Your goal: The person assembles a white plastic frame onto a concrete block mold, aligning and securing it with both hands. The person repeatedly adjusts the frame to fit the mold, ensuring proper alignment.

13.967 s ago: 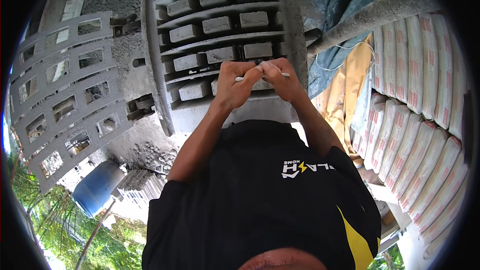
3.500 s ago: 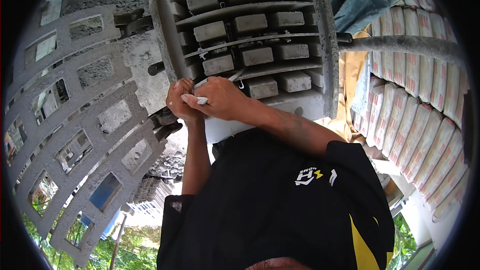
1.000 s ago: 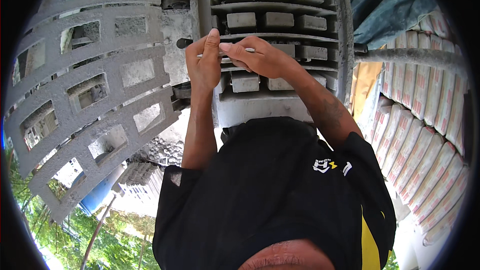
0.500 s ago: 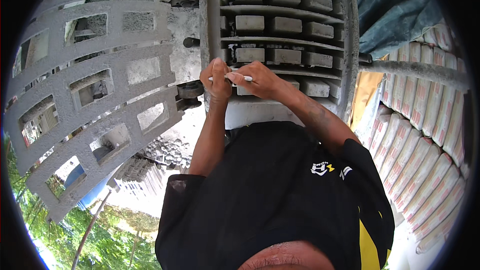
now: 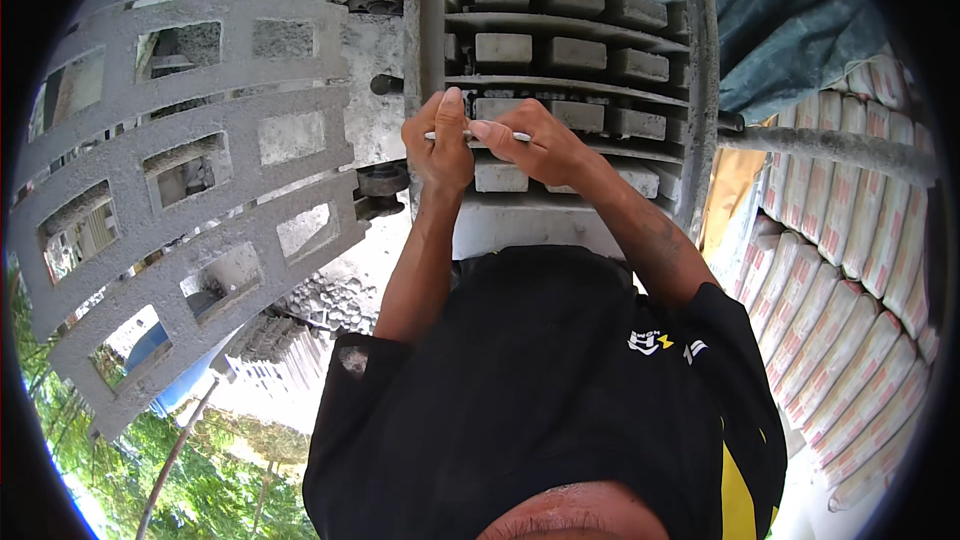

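Left hand (image 5: pixel 437 145) and right hand (image 5: pixel 535 145) had dropped from upper shelf level to mid rack (image 5: pixel 570 90). Fingers of both pinched thin white rod (image 5: pixel 478 136) held level against grey blocks (image 5: pixel 505 48). Lattice panel (image 5: pixel 180 190) hung left. Work likely shifted one row lower.

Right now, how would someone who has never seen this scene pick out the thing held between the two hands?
Start at the grey metal mould frame with rows of cement blocks at top centre. Before its third row, the left hand and right hand meet. Between them runs a thin pale rod, lying level, far slimmer than the chunky blocks behind.
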`<state>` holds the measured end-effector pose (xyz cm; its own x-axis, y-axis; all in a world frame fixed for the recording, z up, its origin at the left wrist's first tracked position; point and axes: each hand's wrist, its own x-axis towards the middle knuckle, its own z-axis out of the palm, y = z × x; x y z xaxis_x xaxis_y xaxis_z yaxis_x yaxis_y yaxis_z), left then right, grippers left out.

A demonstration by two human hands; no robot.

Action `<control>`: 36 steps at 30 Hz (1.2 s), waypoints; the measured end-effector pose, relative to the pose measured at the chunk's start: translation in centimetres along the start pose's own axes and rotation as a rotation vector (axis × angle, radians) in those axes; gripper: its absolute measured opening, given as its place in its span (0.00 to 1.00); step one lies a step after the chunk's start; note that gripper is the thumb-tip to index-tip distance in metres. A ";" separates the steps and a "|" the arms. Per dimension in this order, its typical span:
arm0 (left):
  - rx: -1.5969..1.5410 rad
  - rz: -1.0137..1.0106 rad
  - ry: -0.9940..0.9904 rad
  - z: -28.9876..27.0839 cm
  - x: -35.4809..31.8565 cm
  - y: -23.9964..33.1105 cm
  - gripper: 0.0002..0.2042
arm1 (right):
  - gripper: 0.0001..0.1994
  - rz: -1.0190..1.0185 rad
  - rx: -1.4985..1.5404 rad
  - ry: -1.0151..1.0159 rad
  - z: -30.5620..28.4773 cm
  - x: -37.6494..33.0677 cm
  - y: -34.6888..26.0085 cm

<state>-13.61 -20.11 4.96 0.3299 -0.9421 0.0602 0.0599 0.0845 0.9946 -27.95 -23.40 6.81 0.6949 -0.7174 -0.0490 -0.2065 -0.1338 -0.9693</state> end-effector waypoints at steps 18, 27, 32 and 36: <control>0.059 -0.127 -0.018 0.5 1.1 -0.4 0.19 | 0.22 0.076 0.288 0.140 0.6 0.6 2.2; 0.010 -0.109 0.072 0.8 2.7 11.0 0.19 | 0.24 -0.176 0.175 0.281 -0.6 2.2 -7.9; -0.003 -0.066 0.052 1.4 5.1 17.6 0.21 | 0.25 -0.210 0.509 0.337 -2.3 3.4 -14.1; 0.032 0.178 0.095 0.5 5.4 18.2 0.23 | 0.08 -0.259 0.266 0.234 -3.1 2.2 -16.2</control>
<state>-11.22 -23.87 23.45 0.4202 -0.8783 0.2283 -0.0363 0.2351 0.9713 -25.21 -24.94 23.18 0.5196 -0.8229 0.2298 0.1598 -0.1707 -0.9723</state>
